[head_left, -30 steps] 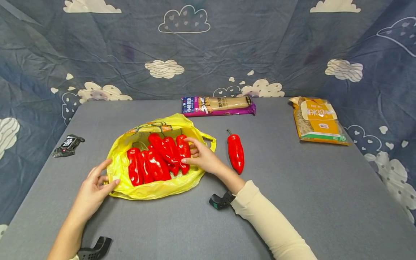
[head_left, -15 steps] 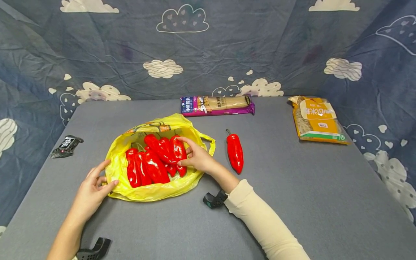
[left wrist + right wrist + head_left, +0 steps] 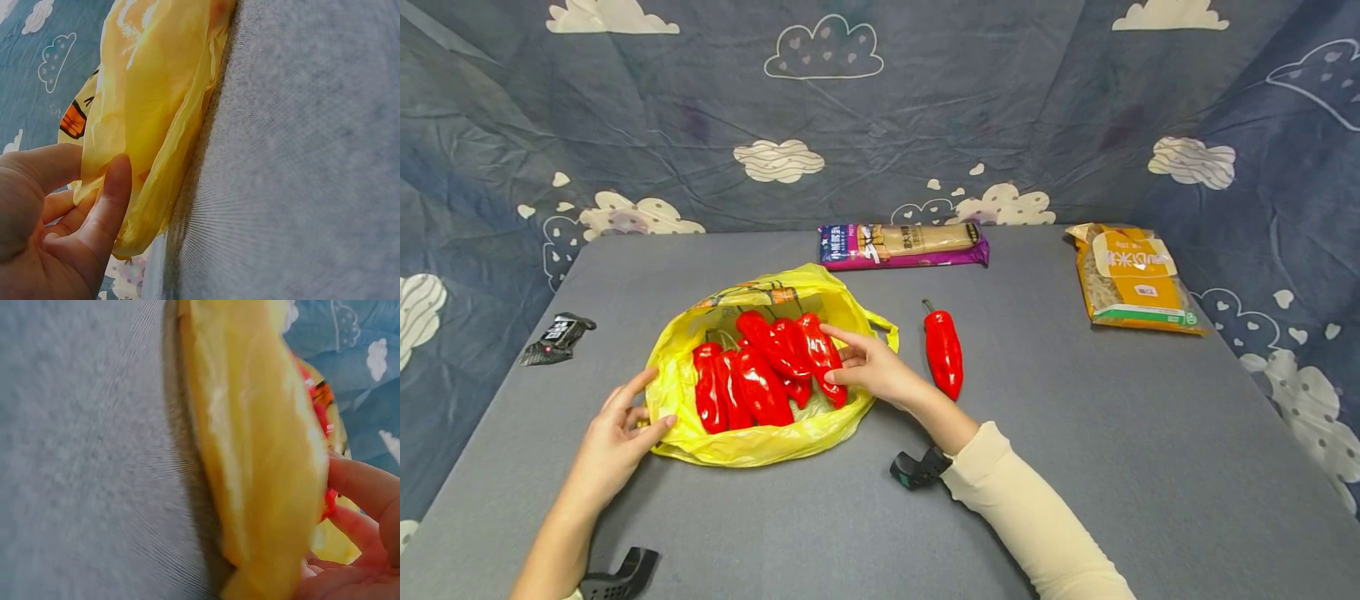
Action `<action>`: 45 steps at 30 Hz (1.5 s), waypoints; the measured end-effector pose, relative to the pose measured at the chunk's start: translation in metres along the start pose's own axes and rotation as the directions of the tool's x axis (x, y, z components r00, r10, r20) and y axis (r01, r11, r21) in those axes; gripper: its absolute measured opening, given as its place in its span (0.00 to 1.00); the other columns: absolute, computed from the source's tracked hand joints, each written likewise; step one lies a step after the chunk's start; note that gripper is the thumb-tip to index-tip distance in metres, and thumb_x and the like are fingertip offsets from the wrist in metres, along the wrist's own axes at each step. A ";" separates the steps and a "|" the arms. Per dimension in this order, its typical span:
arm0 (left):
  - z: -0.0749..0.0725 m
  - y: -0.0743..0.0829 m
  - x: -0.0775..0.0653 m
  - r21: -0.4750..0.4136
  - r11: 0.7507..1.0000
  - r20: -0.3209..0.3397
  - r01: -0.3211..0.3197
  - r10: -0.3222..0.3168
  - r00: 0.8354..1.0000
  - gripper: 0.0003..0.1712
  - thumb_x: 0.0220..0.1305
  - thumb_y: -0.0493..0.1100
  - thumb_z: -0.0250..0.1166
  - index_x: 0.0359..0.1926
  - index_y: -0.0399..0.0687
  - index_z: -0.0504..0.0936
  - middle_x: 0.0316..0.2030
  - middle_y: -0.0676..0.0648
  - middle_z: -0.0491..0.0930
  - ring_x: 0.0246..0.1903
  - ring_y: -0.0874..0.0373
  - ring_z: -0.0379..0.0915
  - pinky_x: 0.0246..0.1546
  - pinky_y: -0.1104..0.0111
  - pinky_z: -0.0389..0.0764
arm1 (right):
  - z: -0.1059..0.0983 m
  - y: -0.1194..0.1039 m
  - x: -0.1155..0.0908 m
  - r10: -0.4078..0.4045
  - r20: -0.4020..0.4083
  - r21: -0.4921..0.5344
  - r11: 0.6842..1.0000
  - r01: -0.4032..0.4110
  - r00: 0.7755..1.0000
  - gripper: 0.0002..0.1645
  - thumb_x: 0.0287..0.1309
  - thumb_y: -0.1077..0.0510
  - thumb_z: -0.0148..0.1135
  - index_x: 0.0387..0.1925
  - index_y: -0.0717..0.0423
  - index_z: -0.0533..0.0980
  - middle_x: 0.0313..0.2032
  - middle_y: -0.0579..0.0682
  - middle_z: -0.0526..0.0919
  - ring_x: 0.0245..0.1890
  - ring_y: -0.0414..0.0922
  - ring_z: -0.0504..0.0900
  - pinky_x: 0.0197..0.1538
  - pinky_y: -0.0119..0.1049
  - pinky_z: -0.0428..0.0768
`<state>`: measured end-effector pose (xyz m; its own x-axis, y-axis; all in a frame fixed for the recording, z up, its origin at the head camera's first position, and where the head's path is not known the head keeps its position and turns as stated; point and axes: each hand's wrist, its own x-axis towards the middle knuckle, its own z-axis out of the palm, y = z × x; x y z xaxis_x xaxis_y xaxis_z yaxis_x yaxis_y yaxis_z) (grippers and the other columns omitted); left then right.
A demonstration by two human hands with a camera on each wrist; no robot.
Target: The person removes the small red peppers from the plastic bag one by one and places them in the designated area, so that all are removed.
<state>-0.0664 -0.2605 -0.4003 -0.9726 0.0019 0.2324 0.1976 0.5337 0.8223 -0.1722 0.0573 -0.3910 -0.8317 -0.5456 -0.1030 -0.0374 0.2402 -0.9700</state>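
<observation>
1. At the yellow bag (image 3: 737,450), our left hand (image 3: 612,442) pinches its left edge.
2. Inside, our right hand (image 3: 877,368) grips the rightmost red pepper (image 3: 821,353).
3. Another pepper (image 3: 943,353) lies right of the bag.

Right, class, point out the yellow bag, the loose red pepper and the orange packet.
Yellow bag (image 3: 748,447): head view, near wall.
Loose red pepper (image 3: 943,354): head view, mid-body.
Orange packet (image 3: 1137,279): head view, printed front.
</observation>
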 end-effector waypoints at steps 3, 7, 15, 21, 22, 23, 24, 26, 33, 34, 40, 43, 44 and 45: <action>0.000 0.000 0.000 0.003 1.000 0.000 -0.001 0.001 1.000 0.37 0.51 0.25 0.62 0.63 0.33 0.59 0.41 0.46 0.62 0.27 0.73 0.69 0.19 0.79 0.70 | -0.006 -0.004 -0.011 -0.029 0.024 0.024 0.999 0.028 0.999 0.40 0.50 0.65 0.64 0.64 0.47 0.61 0.39 0.56 0.77 0.37 0.47 0.75 0.35 0.33 0.76; 0.000 0.000 0.000 0.008 1.000 -0.002 -0.005 0.005 1.000 0.37 0.51 0.25 0.62 0.62 0.33 0.59 0.41 0.46 0.62 0.26 0.73 0.69 0.18 0.79 0.69 | -0.019 -0.012 -0.032 -0.062 0.053 0.043 0.997 0.060 0.997 0.40 0.49 0.65 0.64 0.64 0.48 0.61 0.42 0.57 0.76 0.40 0.48 0.76 0.41 0.37 0.77; 0.000 -0.001 0.000 -0.004 1.000 -0.004 -0.003 0.003 1.000 0.37 0.50 0.25 0.62 0.62 0.32 0.59 0.43 0.45 0.62 0.27 0.73 0.69 0.19 0.79 0.70 | -0.059 -0.021 -0.078 -0.183 -0.126 0.038 0.981 0.189 0.975 0.41 0.48 0.69 0.64 0.63 0.51 0.61 0.46 0.59 0.72 0.40 0.51 0.75 0.41 0.37 0.77; 0.000 -0.001 0.000 0.003 1.000 -0.005 0.000 0.000 1.000 0.37 0.50 0.25 0.62 0.62 0.32 0.59 0.43 0.44 0.62 0.27 0.74 0.69 0.19 0.80 0.70 | -0.098 0.000 -0.099 -0.155 -0.282 -0.009 0.987 0.159 0.947 0.41 0.50 0.67 0.63 0.65 0.48 0.58 0.46 0.62 0.70 0.38 0.49 0.77 0.38 0.34 0.77; 0.000 -0.001 0.000 0.013 1.000 -0.006 0.001 -0.001 1.000 0.37 0.51 0.25 0.62 0.62 0.32 0.59 0.43 0.45 0.62 0.27 0.74 0.69 0.19 0.80 0.70 | -0.103 0.006 -0.101 -0.140 -0.295 -0.012 0.990 0.143 0.945 0.41 0.51 0.67 0.62 0.65 0.48 0.58 0.47 0.62 0.69 0.39 0.48 0.77 0.38 0.33 0.77; 0.000 -0.001 0.000 0.019 1.000 -0.006 0.001 -0.001 1.000 0.37 0.51 0.25 0.63 0.62 0.33 0.59 0.43 0.45 0.62 0.27 0.74 0.69 0.19 0.80 0.70 | -0.109 0.011 -0.103 -0.126 -0.307 -0.013 0.992 0.128 0.943 0.41 0.51 0.67 0.62 0.66 0.49 0.57 0.47 0.62 0.69 0.39 0.47 0.78 0.38 0.33 0.77; 0.000 -0.001 0.000 0.023 1.000 -0.004 0.002 -0.002 1.000 0.37 0.51 0.26 0.63 0.62 0.33 0.59 0.43 0.46 0.62 0.27 0.74 0.69 0.19 0.79 0.70 | -0.114 0.017 -0.104 -0.111 -0.317 -0.012 0.994 0.113 0.942 0.41 0.52 0.67 0.61 0.66 0.49 0.57 0.47 0.63 0.69 0.39 0.46 0.78 0.38 0.33 0.77; 0.000 -0.001 0.001 0.024 1.000 -0.001 0.005 -0.005 1.000 0.37 0.52 0.26 0.63 0.63 0.33 0.59 0.42 0.46 0.62 0.27 0.74 0.69 0.19 0.79 0.70 | -0.121 0.026 -0.106 -0.075 -0.331 -0.022 0.997 0.072 0.941 0.40 0.52 0.67 0.61 0.66 0.51 0.57 0.46 0.62 0.70 0.39 0.43 0.77 0.37 0.31 0.77; -0.001 0.001 0.000 0.015 1.000 0.001 0.010 -0.010 1.000 0.37 0.52 0.26 0.62 0.63 0.34 0.59 0.43 0.45 0.62 0.26 0.73 0.69 0.19 0.79 0.69 | -0.131 0.050 -0.103 0.040 -0.334 -0.089 0.993 -0.073 0.942 0.41 0.51 0.66 0.62 0.66 0.54 0.56 0.42 0.65 0.71 0.35 0.43 0.74 0.33 0.30 0.74; -0.001 0.001 -0.001 0.014 1.000 0.001 0.011 -0.011 1.000 0.37 0.52 0.26 0.62 0.63 0.34 0.59 0.43 0.45 0.62 0.26 0.72 0.69 0.19 0.79 0.69 | -0.131 0.052 -0.103 0.047 -0.331 -0.101 0.991 -0.085 0.942 0.41 0.51 0.66 0.62 0.66 0.54 0.56 0.42 0.65 0.71 0.34 0.43 0.74 0.32 0.30 0.74; -0.001 0.000 -0.001 0.024 1.000 0.002 0.009 -0.009 1.000 0.37 0.52 0.26 0.62 0.63 0.34 0.59 0.43 0.45 0.62 0.26 0.73 0.69 0.19 0.79 0.69 | -0.130 0.055 -0.102 0.034 -0.339 -0.176 0.979 -0.099 0.940 0.40 0.50 0.66 0.62 0.64 0.59 0.58 0.42 0.64 0.69 0.35 0.47 0.73 0.31 0.30 0.73; -0.001 -0.001 -0.001 0.023 1.000 -0.001 0.007 -0.007 1.000 0.37 0.51 0.26 0.63 0.63 0.33 0.59 0.42 0.44 0.62 0.25 0.73 0.68 0.18 0.79 0.69 | -0.130 0.057 -0.099 0.011 -0.347 -0.222 0.970 -0.094 0.938 0.39 0.50 0.65 0.63 0.64 0.59 0.59 0.42 0.63 0.70 0.35 0.48 0.72 0.31 0.30 0.73; -0.001 -0.001 0.000 0.018 1.000 -0.001 0.007 -0.007 1.000 0.37 0.51 0.25 0.63 0.63 0.33 0.59 0.42 0.44 0.62 0.25 0.73 0.68 0.18 0.79 0.68 | -0.130 0.057 -0.098 0.007 -0.348 -0.233 0.968 -0.094 0.937 0.39 0.50 0.64 0.63 0.63 0.59 0.59 0.42 0.63 0.70 0.35 0.48 0.72 0.31 0.30 0.73; -0.001 -0.001 0.000 0.013 1.000 0.000 0.007 -0.007 1.000 0.38 0.51 0.25 0.63 0.63 0.32 0.59 0.43 0.44 0.62 0.25 0.73 0.68 0.18 0.79 0.68 | -0.130 0.058 -0.098 0.005 -0.349 -0.244 0.965 -0.096 0.937 0.39 0.50 0.64 0.63 0.63 0.59 0.60 0.42 0.62 0.70 0.35 0.48 0.72 0.31 0.30 0.72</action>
<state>-0.0664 -0.2617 -0.4010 -0.9740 -0.0023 0.2266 0.1888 0.5448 0.8170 -0.1651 0.2284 -0.4083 -0.9728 -0.2302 -0.0243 -0.0917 0.4799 -0.8725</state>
